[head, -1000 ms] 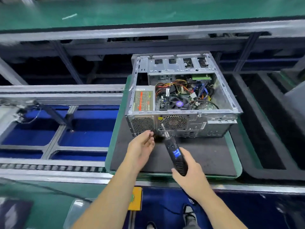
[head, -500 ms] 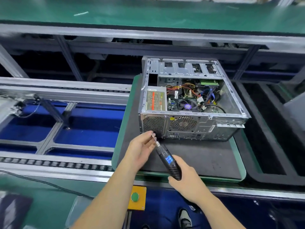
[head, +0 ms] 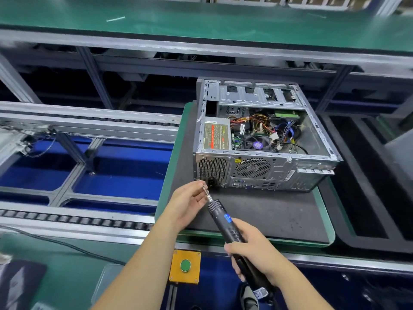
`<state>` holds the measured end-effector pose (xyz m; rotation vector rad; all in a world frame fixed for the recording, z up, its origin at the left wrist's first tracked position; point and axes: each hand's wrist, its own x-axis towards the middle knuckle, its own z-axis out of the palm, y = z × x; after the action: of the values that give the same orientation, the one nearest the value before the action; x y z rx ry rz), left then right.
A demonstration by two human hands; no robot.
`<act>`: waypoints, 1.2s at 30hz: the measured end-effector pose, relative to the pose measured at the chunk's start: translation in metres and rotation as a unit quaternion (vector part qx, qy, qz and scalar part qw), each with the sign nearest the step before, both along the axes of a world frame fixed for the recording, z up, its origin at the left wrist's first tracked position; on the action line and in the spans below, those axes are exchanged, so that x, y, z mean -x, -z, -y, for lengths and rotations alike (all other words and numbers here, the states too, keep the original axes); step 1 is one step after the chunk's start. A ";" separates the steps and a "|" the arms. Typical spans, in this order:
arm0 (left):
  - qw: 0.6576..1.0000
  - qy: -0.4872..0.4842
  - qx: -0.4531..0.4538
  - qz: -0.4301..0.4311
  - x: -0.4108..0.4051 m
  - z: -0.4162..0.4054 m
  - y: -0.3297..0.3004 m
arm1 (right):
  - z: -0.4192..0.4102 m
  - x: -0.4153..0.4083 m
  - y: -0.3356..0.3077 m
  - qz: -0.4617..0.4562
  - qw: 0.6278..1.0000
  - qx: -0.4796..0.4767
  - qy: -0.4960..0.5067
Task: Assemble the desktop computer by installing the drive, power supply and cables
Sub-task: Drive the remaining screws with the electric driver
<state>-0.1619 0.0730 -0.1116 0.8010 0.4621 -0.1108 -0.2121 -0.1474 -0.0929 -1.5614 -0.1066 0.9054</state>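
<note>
Blue-floored conveyor bays [head: 120,173] fill my left, rollers along their near rail, with a green bench top across the back. Since a moment ago my view has swung left, so the computer case [head: 263,139] now sits further right, and my driver's tip has come away from its rear panel. My left hand [head: 190,202] is half curled, thumb and fingertips pinching the driver's bit [head: 206,193], perhaps a screw there, too small to tell. My right hand [head: 252,251] is wrapped round the black electric screwdriver [head: 225,220], whose long axis runs from lower right to upper left, tip aimed at the case's lower left rear corner, just short of it. That case lies on its side on a dark mat [head: 268,211], open face up, power supply [head: 215,136] in the near-left corner. A green button on a yellow box [head: 185,266] sits below.
</note>
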 end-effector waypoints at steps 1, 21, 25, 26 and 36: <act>1.000 0.005 -0.003 0.000 0.001 -0.001 0.000 | 0.000 0.000 -0.001 -0.012 1.000 -0.009 -0.003; 0.991 -0.040 0.125 -0.002 -0.014 0.019 -0.040 | -0.058 0.009 -0.026 0.075 0.995 -0.016 0.064; 0.993 -0.026 0.116 0.006 -0.019 0.019 -0.052 | -0.066 0.011 -0.032 0.086 0.993 -0.025 0.073; 0.994 -0.021 0.109 0.004 -0.020 0.020 -0.054 | -0.067 0.011 -0.033 0.087 0.993 -0.024 0.078; 0.997 -0.028 0.074 -0.022 -0.024 0.020 -0.058 | -0.073 0.010 -0.042 0.084 0.992 -0.016 0.091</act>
<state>-0.1381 0.0526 -0.0540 0.6405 0.5116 -0.1095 -0.2220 -0.0749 -0.0512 -1.5876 -0.0951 0.6265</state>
